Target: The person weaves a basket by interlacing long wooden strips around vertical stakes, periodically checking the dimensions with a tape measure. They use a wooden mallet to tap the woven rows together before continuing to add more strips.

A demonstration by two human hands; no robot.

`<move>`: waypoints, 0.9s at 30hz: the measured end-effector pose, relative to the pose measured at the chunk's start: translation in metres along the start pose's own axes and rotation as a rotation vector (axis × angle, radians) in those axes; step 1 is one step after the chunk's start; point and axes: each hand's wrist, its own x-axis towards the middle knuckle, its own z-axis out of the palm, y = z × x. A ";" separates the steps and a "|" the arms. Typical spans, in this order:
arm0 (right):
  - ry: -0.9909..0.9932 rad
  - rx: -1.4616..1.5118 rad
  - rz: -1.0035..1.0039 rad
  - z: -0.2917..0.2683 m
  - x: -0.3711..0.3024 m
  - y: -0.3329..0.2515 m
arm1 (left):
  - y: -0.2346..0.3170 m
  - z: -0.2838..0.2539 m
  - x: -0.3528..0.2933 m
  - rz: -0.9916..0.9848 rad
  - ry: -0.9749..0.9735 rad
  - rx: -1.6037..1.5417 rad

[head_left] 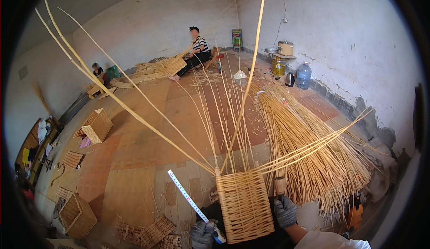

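Note:
A woven wicker panel [245,206] stands before me, with long loose willow rods [134,114] fanning out from its upper edge. My left hand [203,235], in a grey glove, is closed around a tape measure [218,235] beside the panel's lower left corner. Its white blade [188,198] sticks out up and to the left. At the panel's right side, my gloved right hand [285,212] grips a tool with a wooden handle [280,185] pointing up; the tool's other end is hidden.
A large bundle of willow rods [304,146] lies to the right. Wicker baskets [97,126] and woven pieces [156,231] are on the left floor. Two people sit farther back, one with a woven panel [174,64]. A water jug [303,75] and kettle [290,79] stand by the wall.

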 end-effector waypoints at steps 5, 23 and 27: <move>0.005 -0.050 -0.036 0.002 0.000 0.006 | -0.005 -0.003 0.002 -0.001 0.008 0.055; 0.062 -0.166 -0.101 0.005 0.004 0.021 | 0.003 0.004 0.007 0.104 0.008 0.156; -0.027 0.375 0.199 -0.005 -0.010 0.020 | 0.002 0.006 0.005 0.150 0.026 0.095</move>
